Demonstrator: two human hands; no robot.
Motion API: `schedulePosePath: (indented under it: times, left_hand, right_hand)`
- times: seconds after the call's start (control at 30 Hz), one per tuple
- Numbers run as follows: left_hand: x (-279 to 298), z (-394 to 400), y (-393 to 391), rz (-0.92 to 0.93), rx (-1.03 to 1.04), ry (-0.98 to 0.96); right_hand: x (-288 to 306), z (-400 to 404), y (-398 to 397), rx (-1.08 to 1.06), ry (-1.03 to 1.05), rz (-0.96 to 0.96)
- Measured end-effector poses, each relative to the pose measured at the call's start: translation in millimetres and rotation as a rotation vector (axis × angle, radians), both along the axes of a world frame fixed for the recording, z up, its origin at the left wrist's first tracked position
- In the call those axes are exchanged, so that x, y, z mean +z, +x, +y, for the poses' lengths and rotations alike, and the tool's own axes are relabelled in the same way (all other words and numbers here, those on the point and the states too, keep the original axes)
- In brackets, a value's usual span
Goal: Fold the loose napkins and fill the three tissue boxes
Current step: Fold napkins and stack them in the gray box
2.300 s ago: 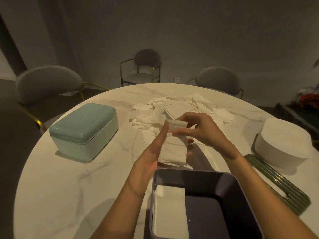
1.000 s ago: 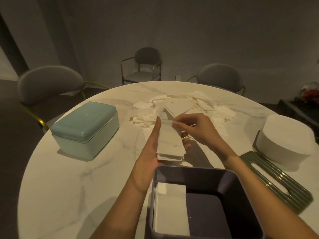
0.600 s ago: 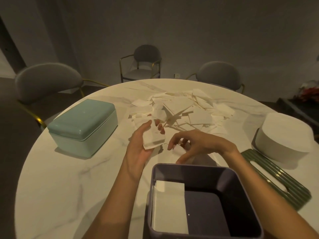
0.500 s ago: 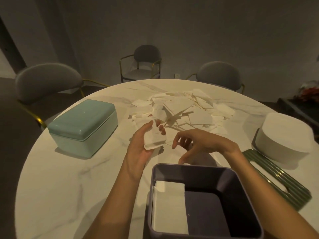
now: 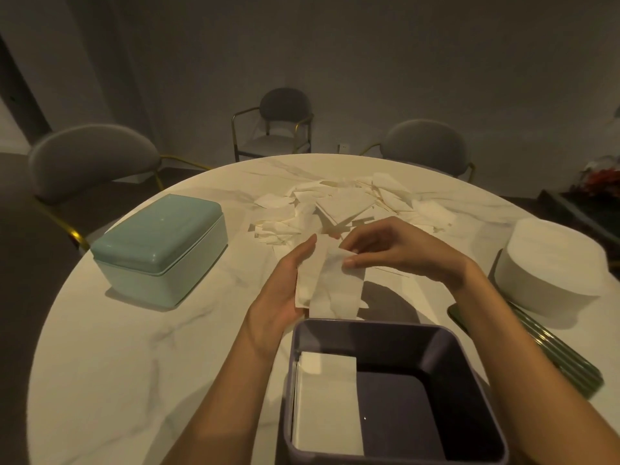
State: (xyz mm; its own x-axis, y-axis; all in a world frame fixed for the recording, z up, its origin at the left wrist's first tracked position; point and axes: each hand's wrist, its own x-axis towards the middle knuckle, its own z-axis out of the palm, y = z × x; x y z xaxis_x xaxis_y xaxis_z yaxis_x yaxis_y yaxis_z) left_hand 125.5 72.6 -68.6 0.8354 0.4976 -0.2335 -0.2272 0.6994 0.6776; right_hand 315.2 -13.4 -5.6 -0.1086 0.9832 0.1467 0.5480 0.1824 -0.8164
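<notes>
Head view: the left hand (image 5: 280, 290) lies palm up with straight fingers, carrying a small stack of folded napkins (image 5: 310, 280), while the right hand (image 5: 389, 250) pinches the top edge of a loose napkin (image 5: 339, 286) draped over that stack. Just below sits the open purple box (image 5: 469, 370) with folded napkins inside. Beyond, the napkin pile (image 5: 345, 204) covers the marble table (image 5: 117, 347), the lidded teal box (image 5: 157, 250) at left.

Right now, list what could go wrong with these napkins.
1. The left hand holds folded napkins loosely while the right hand pinches only the top edge; the stack could slip or unfold.
2. The purple box sits just under the hands; a wrist might nudge it.
3. The loose pile could scatter if brushed.
</notes>
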Motion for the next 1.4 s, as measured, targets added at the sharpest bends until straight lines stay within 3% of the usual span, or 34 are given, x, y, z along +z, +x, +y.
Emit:
schedulePosePath:
  times: [0.3, 0.4, 0.47, 0.57, 0.67, 0.8, 0.93, 1.0, 1.1, 1.27, 1.4]
  left_hand:
    - [-4, -2, 7, -0.005, -0.135, 0.118]
    - [-13, 6, 4, 0.083, -0.06, 0.159]
    - [-16, 13, 0, 0.062, 0.044, 0.045]
    - [-13, 25, -12, -0.101, 0.194, -0.06]
    - [-20, 37, -21, -0.145, 0.277, -0.048]
    - [-22, 39, -21, -0.129, 0.323, -0.026]
    - [-17, 36, -20, -0.127, 0.349, -0.032]
    - [-19, 36, -19, -0.102, 0.371, -0.006]
    - [-21, 37, -17, -0.072, 0.446, 0.04]
    - [-15, 29, -8, -0.013, 0.382, 0.008]
    - [-1, 14, 4, 0.051, 0.228, -0.024]
  right_hand:
    - [-18, 15, -5, -0.249, 0.153, -0.044]
    - [-25, 20, -6, -0.327, 0.22, -0.079]
    - [-30, 20, -1, -0.37, 0.267, -0.107]
    - [-46, 21, 2, -0.236, 0.13, -0.188]
    - [-69, 24, 0, -0.179, -0.008, -0.389]
    - [-80, 25, 1, -0.252, 0.12, -0.428]
    - [-86, 30, -4, -0.362, 0.229, -0.605]
    - [-80, 30, -5, -0.369, 0.22, -0.504]
    - [-50, 22, -2, -0.358, 0.18, -0.175]
    - [-4, 8, -8, -0.292, 0.07, 0.264]
    - [-9, 14, -16, -0.298, -0.054, 0.228]
